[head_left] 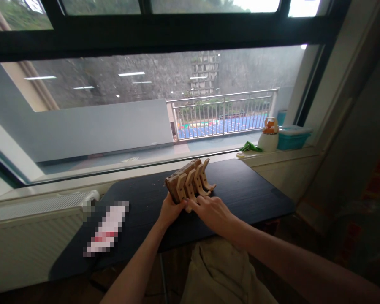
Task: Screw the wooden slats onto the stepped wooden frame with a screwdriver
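Note:
A wooden hook rack [174, 183], a brown, rough-looking board with several pale curved wooden hooks [191, 183] along it, is held tilted over the black table [240, 190]. The hooks have small dark holes and face me. My left hand [171, 210] grips the rack's lower left corner, its thumb lying near the bottom of the hooks. Closed at the lower front edge is my right hand [213, 213], fingers bent against a hook's lower end beside the left thumb. Whether a small part sits between the right fingertips is hidden.
A blurred pink-and-white item [109, 226] lies on the table's left side. On the windowsill stand a white bottle [268, 139], a teal lidded box [293, 139] and a green cloth [250, 147]. A radiator [25, 236] is at left, with a large window ahead.

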A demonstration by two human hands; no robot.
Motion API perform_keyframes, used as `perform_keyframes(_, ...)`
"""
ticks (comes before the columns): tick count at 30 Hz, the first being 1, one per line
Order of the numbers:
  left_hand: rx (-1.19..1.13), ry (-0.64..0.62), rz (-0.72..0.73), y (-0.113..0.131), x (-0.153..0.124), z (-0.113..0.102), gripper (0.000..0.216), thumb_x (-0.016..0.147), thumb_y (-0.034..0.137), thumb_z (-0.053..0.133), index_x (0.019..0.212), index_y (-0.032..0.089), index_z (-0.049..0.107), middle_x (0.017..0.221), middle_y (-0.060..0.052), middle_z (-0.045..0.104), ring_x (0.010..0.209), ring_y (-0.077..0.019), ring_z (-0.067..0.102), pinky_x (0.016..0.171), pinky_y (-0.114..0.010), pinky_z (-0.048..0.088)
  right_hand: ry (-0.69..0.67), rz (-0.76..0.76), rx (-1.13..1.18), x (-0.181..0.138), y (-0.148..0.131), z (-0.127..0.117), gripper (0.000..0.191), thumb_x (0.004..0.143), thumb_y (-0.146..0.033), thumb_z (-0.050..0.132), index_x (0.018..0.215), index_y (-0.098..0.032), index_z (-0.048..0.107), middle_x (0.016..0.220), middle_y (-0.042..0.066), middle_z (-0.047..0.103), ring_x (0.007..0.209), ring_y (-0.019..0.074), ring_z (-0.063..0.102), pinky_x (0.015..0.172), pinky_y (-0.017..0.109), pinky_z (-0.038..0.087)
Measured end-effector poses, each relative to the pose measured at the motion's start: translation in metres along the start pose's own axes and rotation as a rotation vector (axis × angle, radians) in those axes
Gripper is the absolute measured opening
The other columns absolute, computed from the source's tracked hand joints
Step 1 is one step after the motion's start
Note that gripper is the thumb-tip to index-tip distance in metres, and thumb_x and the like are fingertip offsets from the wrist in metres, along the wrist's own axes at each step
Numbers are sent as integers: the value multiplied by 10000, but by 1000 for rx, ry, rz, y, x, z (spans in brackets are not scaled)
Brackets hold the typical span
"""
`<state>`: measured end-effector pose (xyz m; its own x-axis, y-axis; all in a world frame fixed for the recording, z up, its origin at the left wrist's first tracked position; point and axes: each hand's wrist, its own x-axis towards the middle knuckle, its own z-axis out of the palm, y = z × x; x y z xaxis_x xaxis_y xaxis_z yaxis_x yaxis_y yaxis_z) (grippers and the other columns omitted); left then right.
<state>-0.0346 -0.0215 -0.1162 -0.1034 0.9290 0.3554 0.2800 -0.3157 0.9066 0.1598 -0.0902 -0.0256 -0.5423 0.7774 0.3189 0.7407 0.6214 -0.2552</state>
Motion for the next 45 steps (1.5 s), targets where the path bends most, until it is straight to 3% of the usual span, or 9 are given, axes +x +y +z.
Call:
perform_keyframes(4, -11, -15, -11, -1, 0, 0, 462, 598, 330, 763, 995, 194, 569, 874, -16, 719, 820, -218, 668, 772, -355, 541, 7, -13, 30, 5, 2, 5, 259, 888, -160, 461, 1061, -181, 651, 944, 125, 692, 925, 238, 632, 796, 330, 445)
perform_keyframes(13, -15, -38, -18, 0, 0, -1, 493, 624, 364, 757, 1040, 199, 551, 945, -34, 713, 853, -221, 671, 785, -349, 539, 147, 322, 229, 13, 15, 42, 359, 949, -285, 347, 1045, -178, 676, 958, 59, 727, 847, 168, 667, 715, 259, 491)
perform_keyframes(17, -24, -30, -13, -1, 0, 1, 492, 626, 352, 758, 1040, 189, 547, 947, -43, 714, 846, -221, 675, 781, -353, 546, 89, 270, 220, 10, 15, 27, 303, 872, -293, 490, 1116, -187, 636, 972, 51, 720, 854, 178, 667, 708, 252, 487)
perform_keyframes(20, -34, -27, -2, -2, 0, 1, 505, 627, 352, 757, 1055, 186, 548, 952, -41, 713, 853, -220, 676, 788, -350, 547, 34, 174, 147, 3, 9, 9, 434, 797, -204, 562, 1231, -188, 555, 972, 74, 708, 867, 218, 658, 734, 294, 475)
perform_keyframes(24, -24, -9, -4, -3, 1, 0, 498, 609, 345, 772, 1034, 191, 564, 917, -26, 714, 828, -219, 672, 790, -352, 540, -11, 37, 70, 0, 1, -4, 297, 882, -126, 429, 1099, -189, 622, 997, 121, 671, 917, 231, 626, 781, 326, 447)
perform_keyframes(27, -19, -12, -11, -3, 1, -1, 514, 609, 354, 772, 1046, 188, 559, 912, -28, 711, 827, -220, 667, 785, -353, 536, -10, -3, 72, 2, 4, -1, 248, 894, -148, 438, 1026, -184, 646, 1000, 128, 665, 964, 243, 606, 819, 338, 432)
perform_keyframes(37, -40, -27, -23, 8, 0, 0, 498, 596, 379, 764, 1009, 179, 568, 928, -39, 710, 853, -222, 667, 782, -341, 527, 149, 315, 264, 11, 20, 43, 352, 944, -281, 352, 1048, -148, 660, 945, 66, 721, 843, 162, 665, 716, 236, 483)
perform_keyframes(41, -63, -25, -24, 11, -1, 2, 521, 587, 367, 762, 1026, 177, 556, 951, -45, 711, 872, -223, 669, 788, -340, 531, 107, 293, 245, 10, 17, 31, 310, 910, -299, 424, 1065, -158, 653, 935, 64, 722, 823, 176, 668, 690, 250, 483)
perform_keyframes(45, -63, -25, -35, 10, 0, 2, 502, 590, 360, 757, 1010, 175, 554, 922, -37, 712, 841, -216, 671, 782, -341, 535, 29, 157, 141, 4, 5, 7, 335, 816, -198, 552, 1145, -168, 608, 957, 98, 703, 877, 237, 652, 727, 310, 468)
